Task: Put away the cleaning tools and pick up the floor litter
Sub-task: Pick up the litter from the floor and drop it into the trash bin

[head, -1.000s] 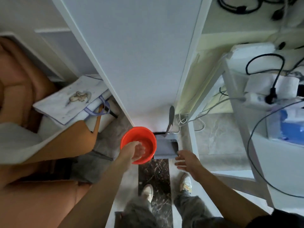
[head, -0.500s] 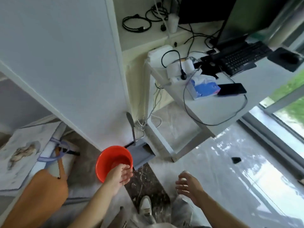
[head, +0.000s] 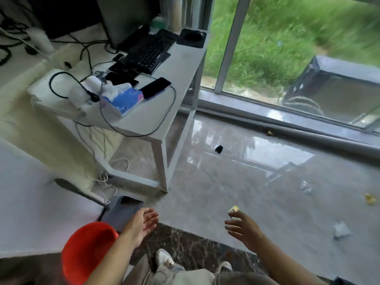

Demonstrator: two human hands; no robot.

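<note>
A red basin [head: 88,247] sits on the floor at the lower left, against the white panel. Beside it a grey dustpan [head: 123,210] stands with its dark handle [head: 67,186] leaning on the panel. My left hand [head: 141,223] hovers open just over the dustpan's near edge, off the basin. My right hand [head: 242,229] is open with fingers spread, low over the grey floor. A gold wrapper [head: 233,209] lies just beyond its fingertips. More litter dots the floor: a black scrap [head: 219,149], a crumpled silvery bit [head: 306,187], a yellow bit [head: 370,198] and a white paper [head: 341,230].
A white desk [head: 181,64] with a keyboard, phone, tissue box and cables stands to the left, its leg [head: 162,171] close to the dustpan. A glass sliding door [head: 232,44] and its track run along the far side. My feet are on a dark marble strip [head: 185,243].
My view has swung right, from the panel to the open floor. My left hand has come off the red basin's rim. My right hand has moved out to the right.
</note>
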